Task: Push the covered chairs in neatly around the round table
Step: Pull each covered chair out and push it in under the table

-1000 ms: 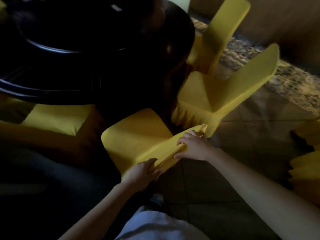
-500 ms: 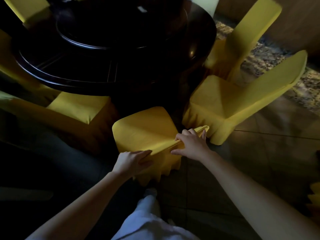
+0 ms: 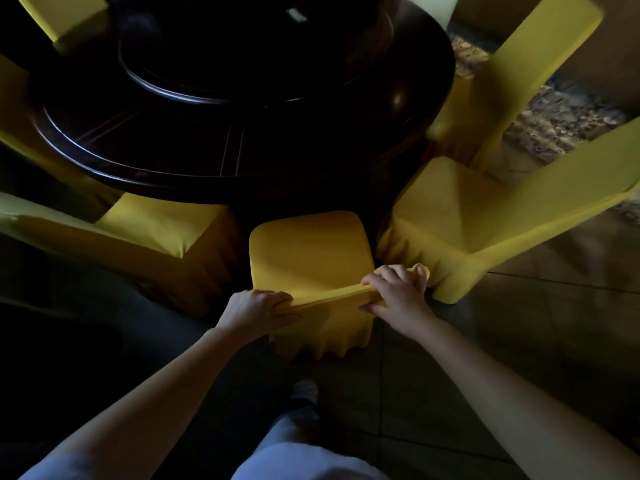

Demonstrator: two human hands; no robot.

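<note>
Gripping top edge of yellow fabric-covered chair (image 3: 311, 258): left hand (image 3: 256, 315) & right hand (image 3: 398, 296) both closed on backrest; dark round wooden counter (image 3: 415, 109) straight ahead, far side, seat pointing under it.

Round table (image 3: 408, 81) ahead, neighbour chairs (image 3: 450, 220) close either side, floor (image 3: 519, 341) open behind

A dim dining room, the banquet sort found in a restaurant or hall. A big round dark wooden desk (image 3: 408, 109) carries a raised turning disc (image 3: 256, 64) at its centre, ringed by chairs in matching yellow fitted covers (image 3: 311, 251), on a tiled floor (image 3: 519, 358) beside patterned carpet (image 3: 561, 123).
</note>
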